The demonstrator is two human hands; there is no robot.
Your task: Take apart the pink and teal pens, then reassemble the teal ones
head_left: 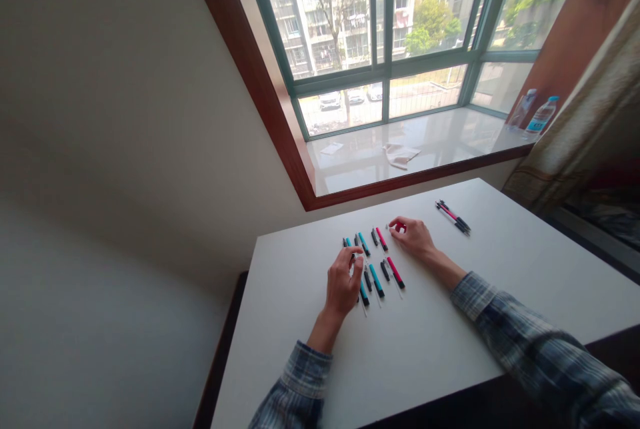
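Disassembled pens lie in two rows on the white table (430, 322). Among the parts are turquoise barrels (377, 281), pink barrels (395, 272), short black pieces (385, 271) and thin pale refills (379, 300). My left hand (343, 282) hovers over the left end of the rows, fingers curved and thumb apart, covering some parts. Beyond the far row's right end, my right hand (414, 237) has thumb and forefinger pinched together near the upper pink barrel. A tiny greyish piece shows by those fingertips; what they hold is too small to make out.
A few whole pens (453, 218), black and pink, lie together at the table's far right. Behind the table, the windowsill (445, 142) bears a crumpled cloth or paper (400, 155) and two plastic bottles (543, 116). A curtain (575, 102) hangs at the right.
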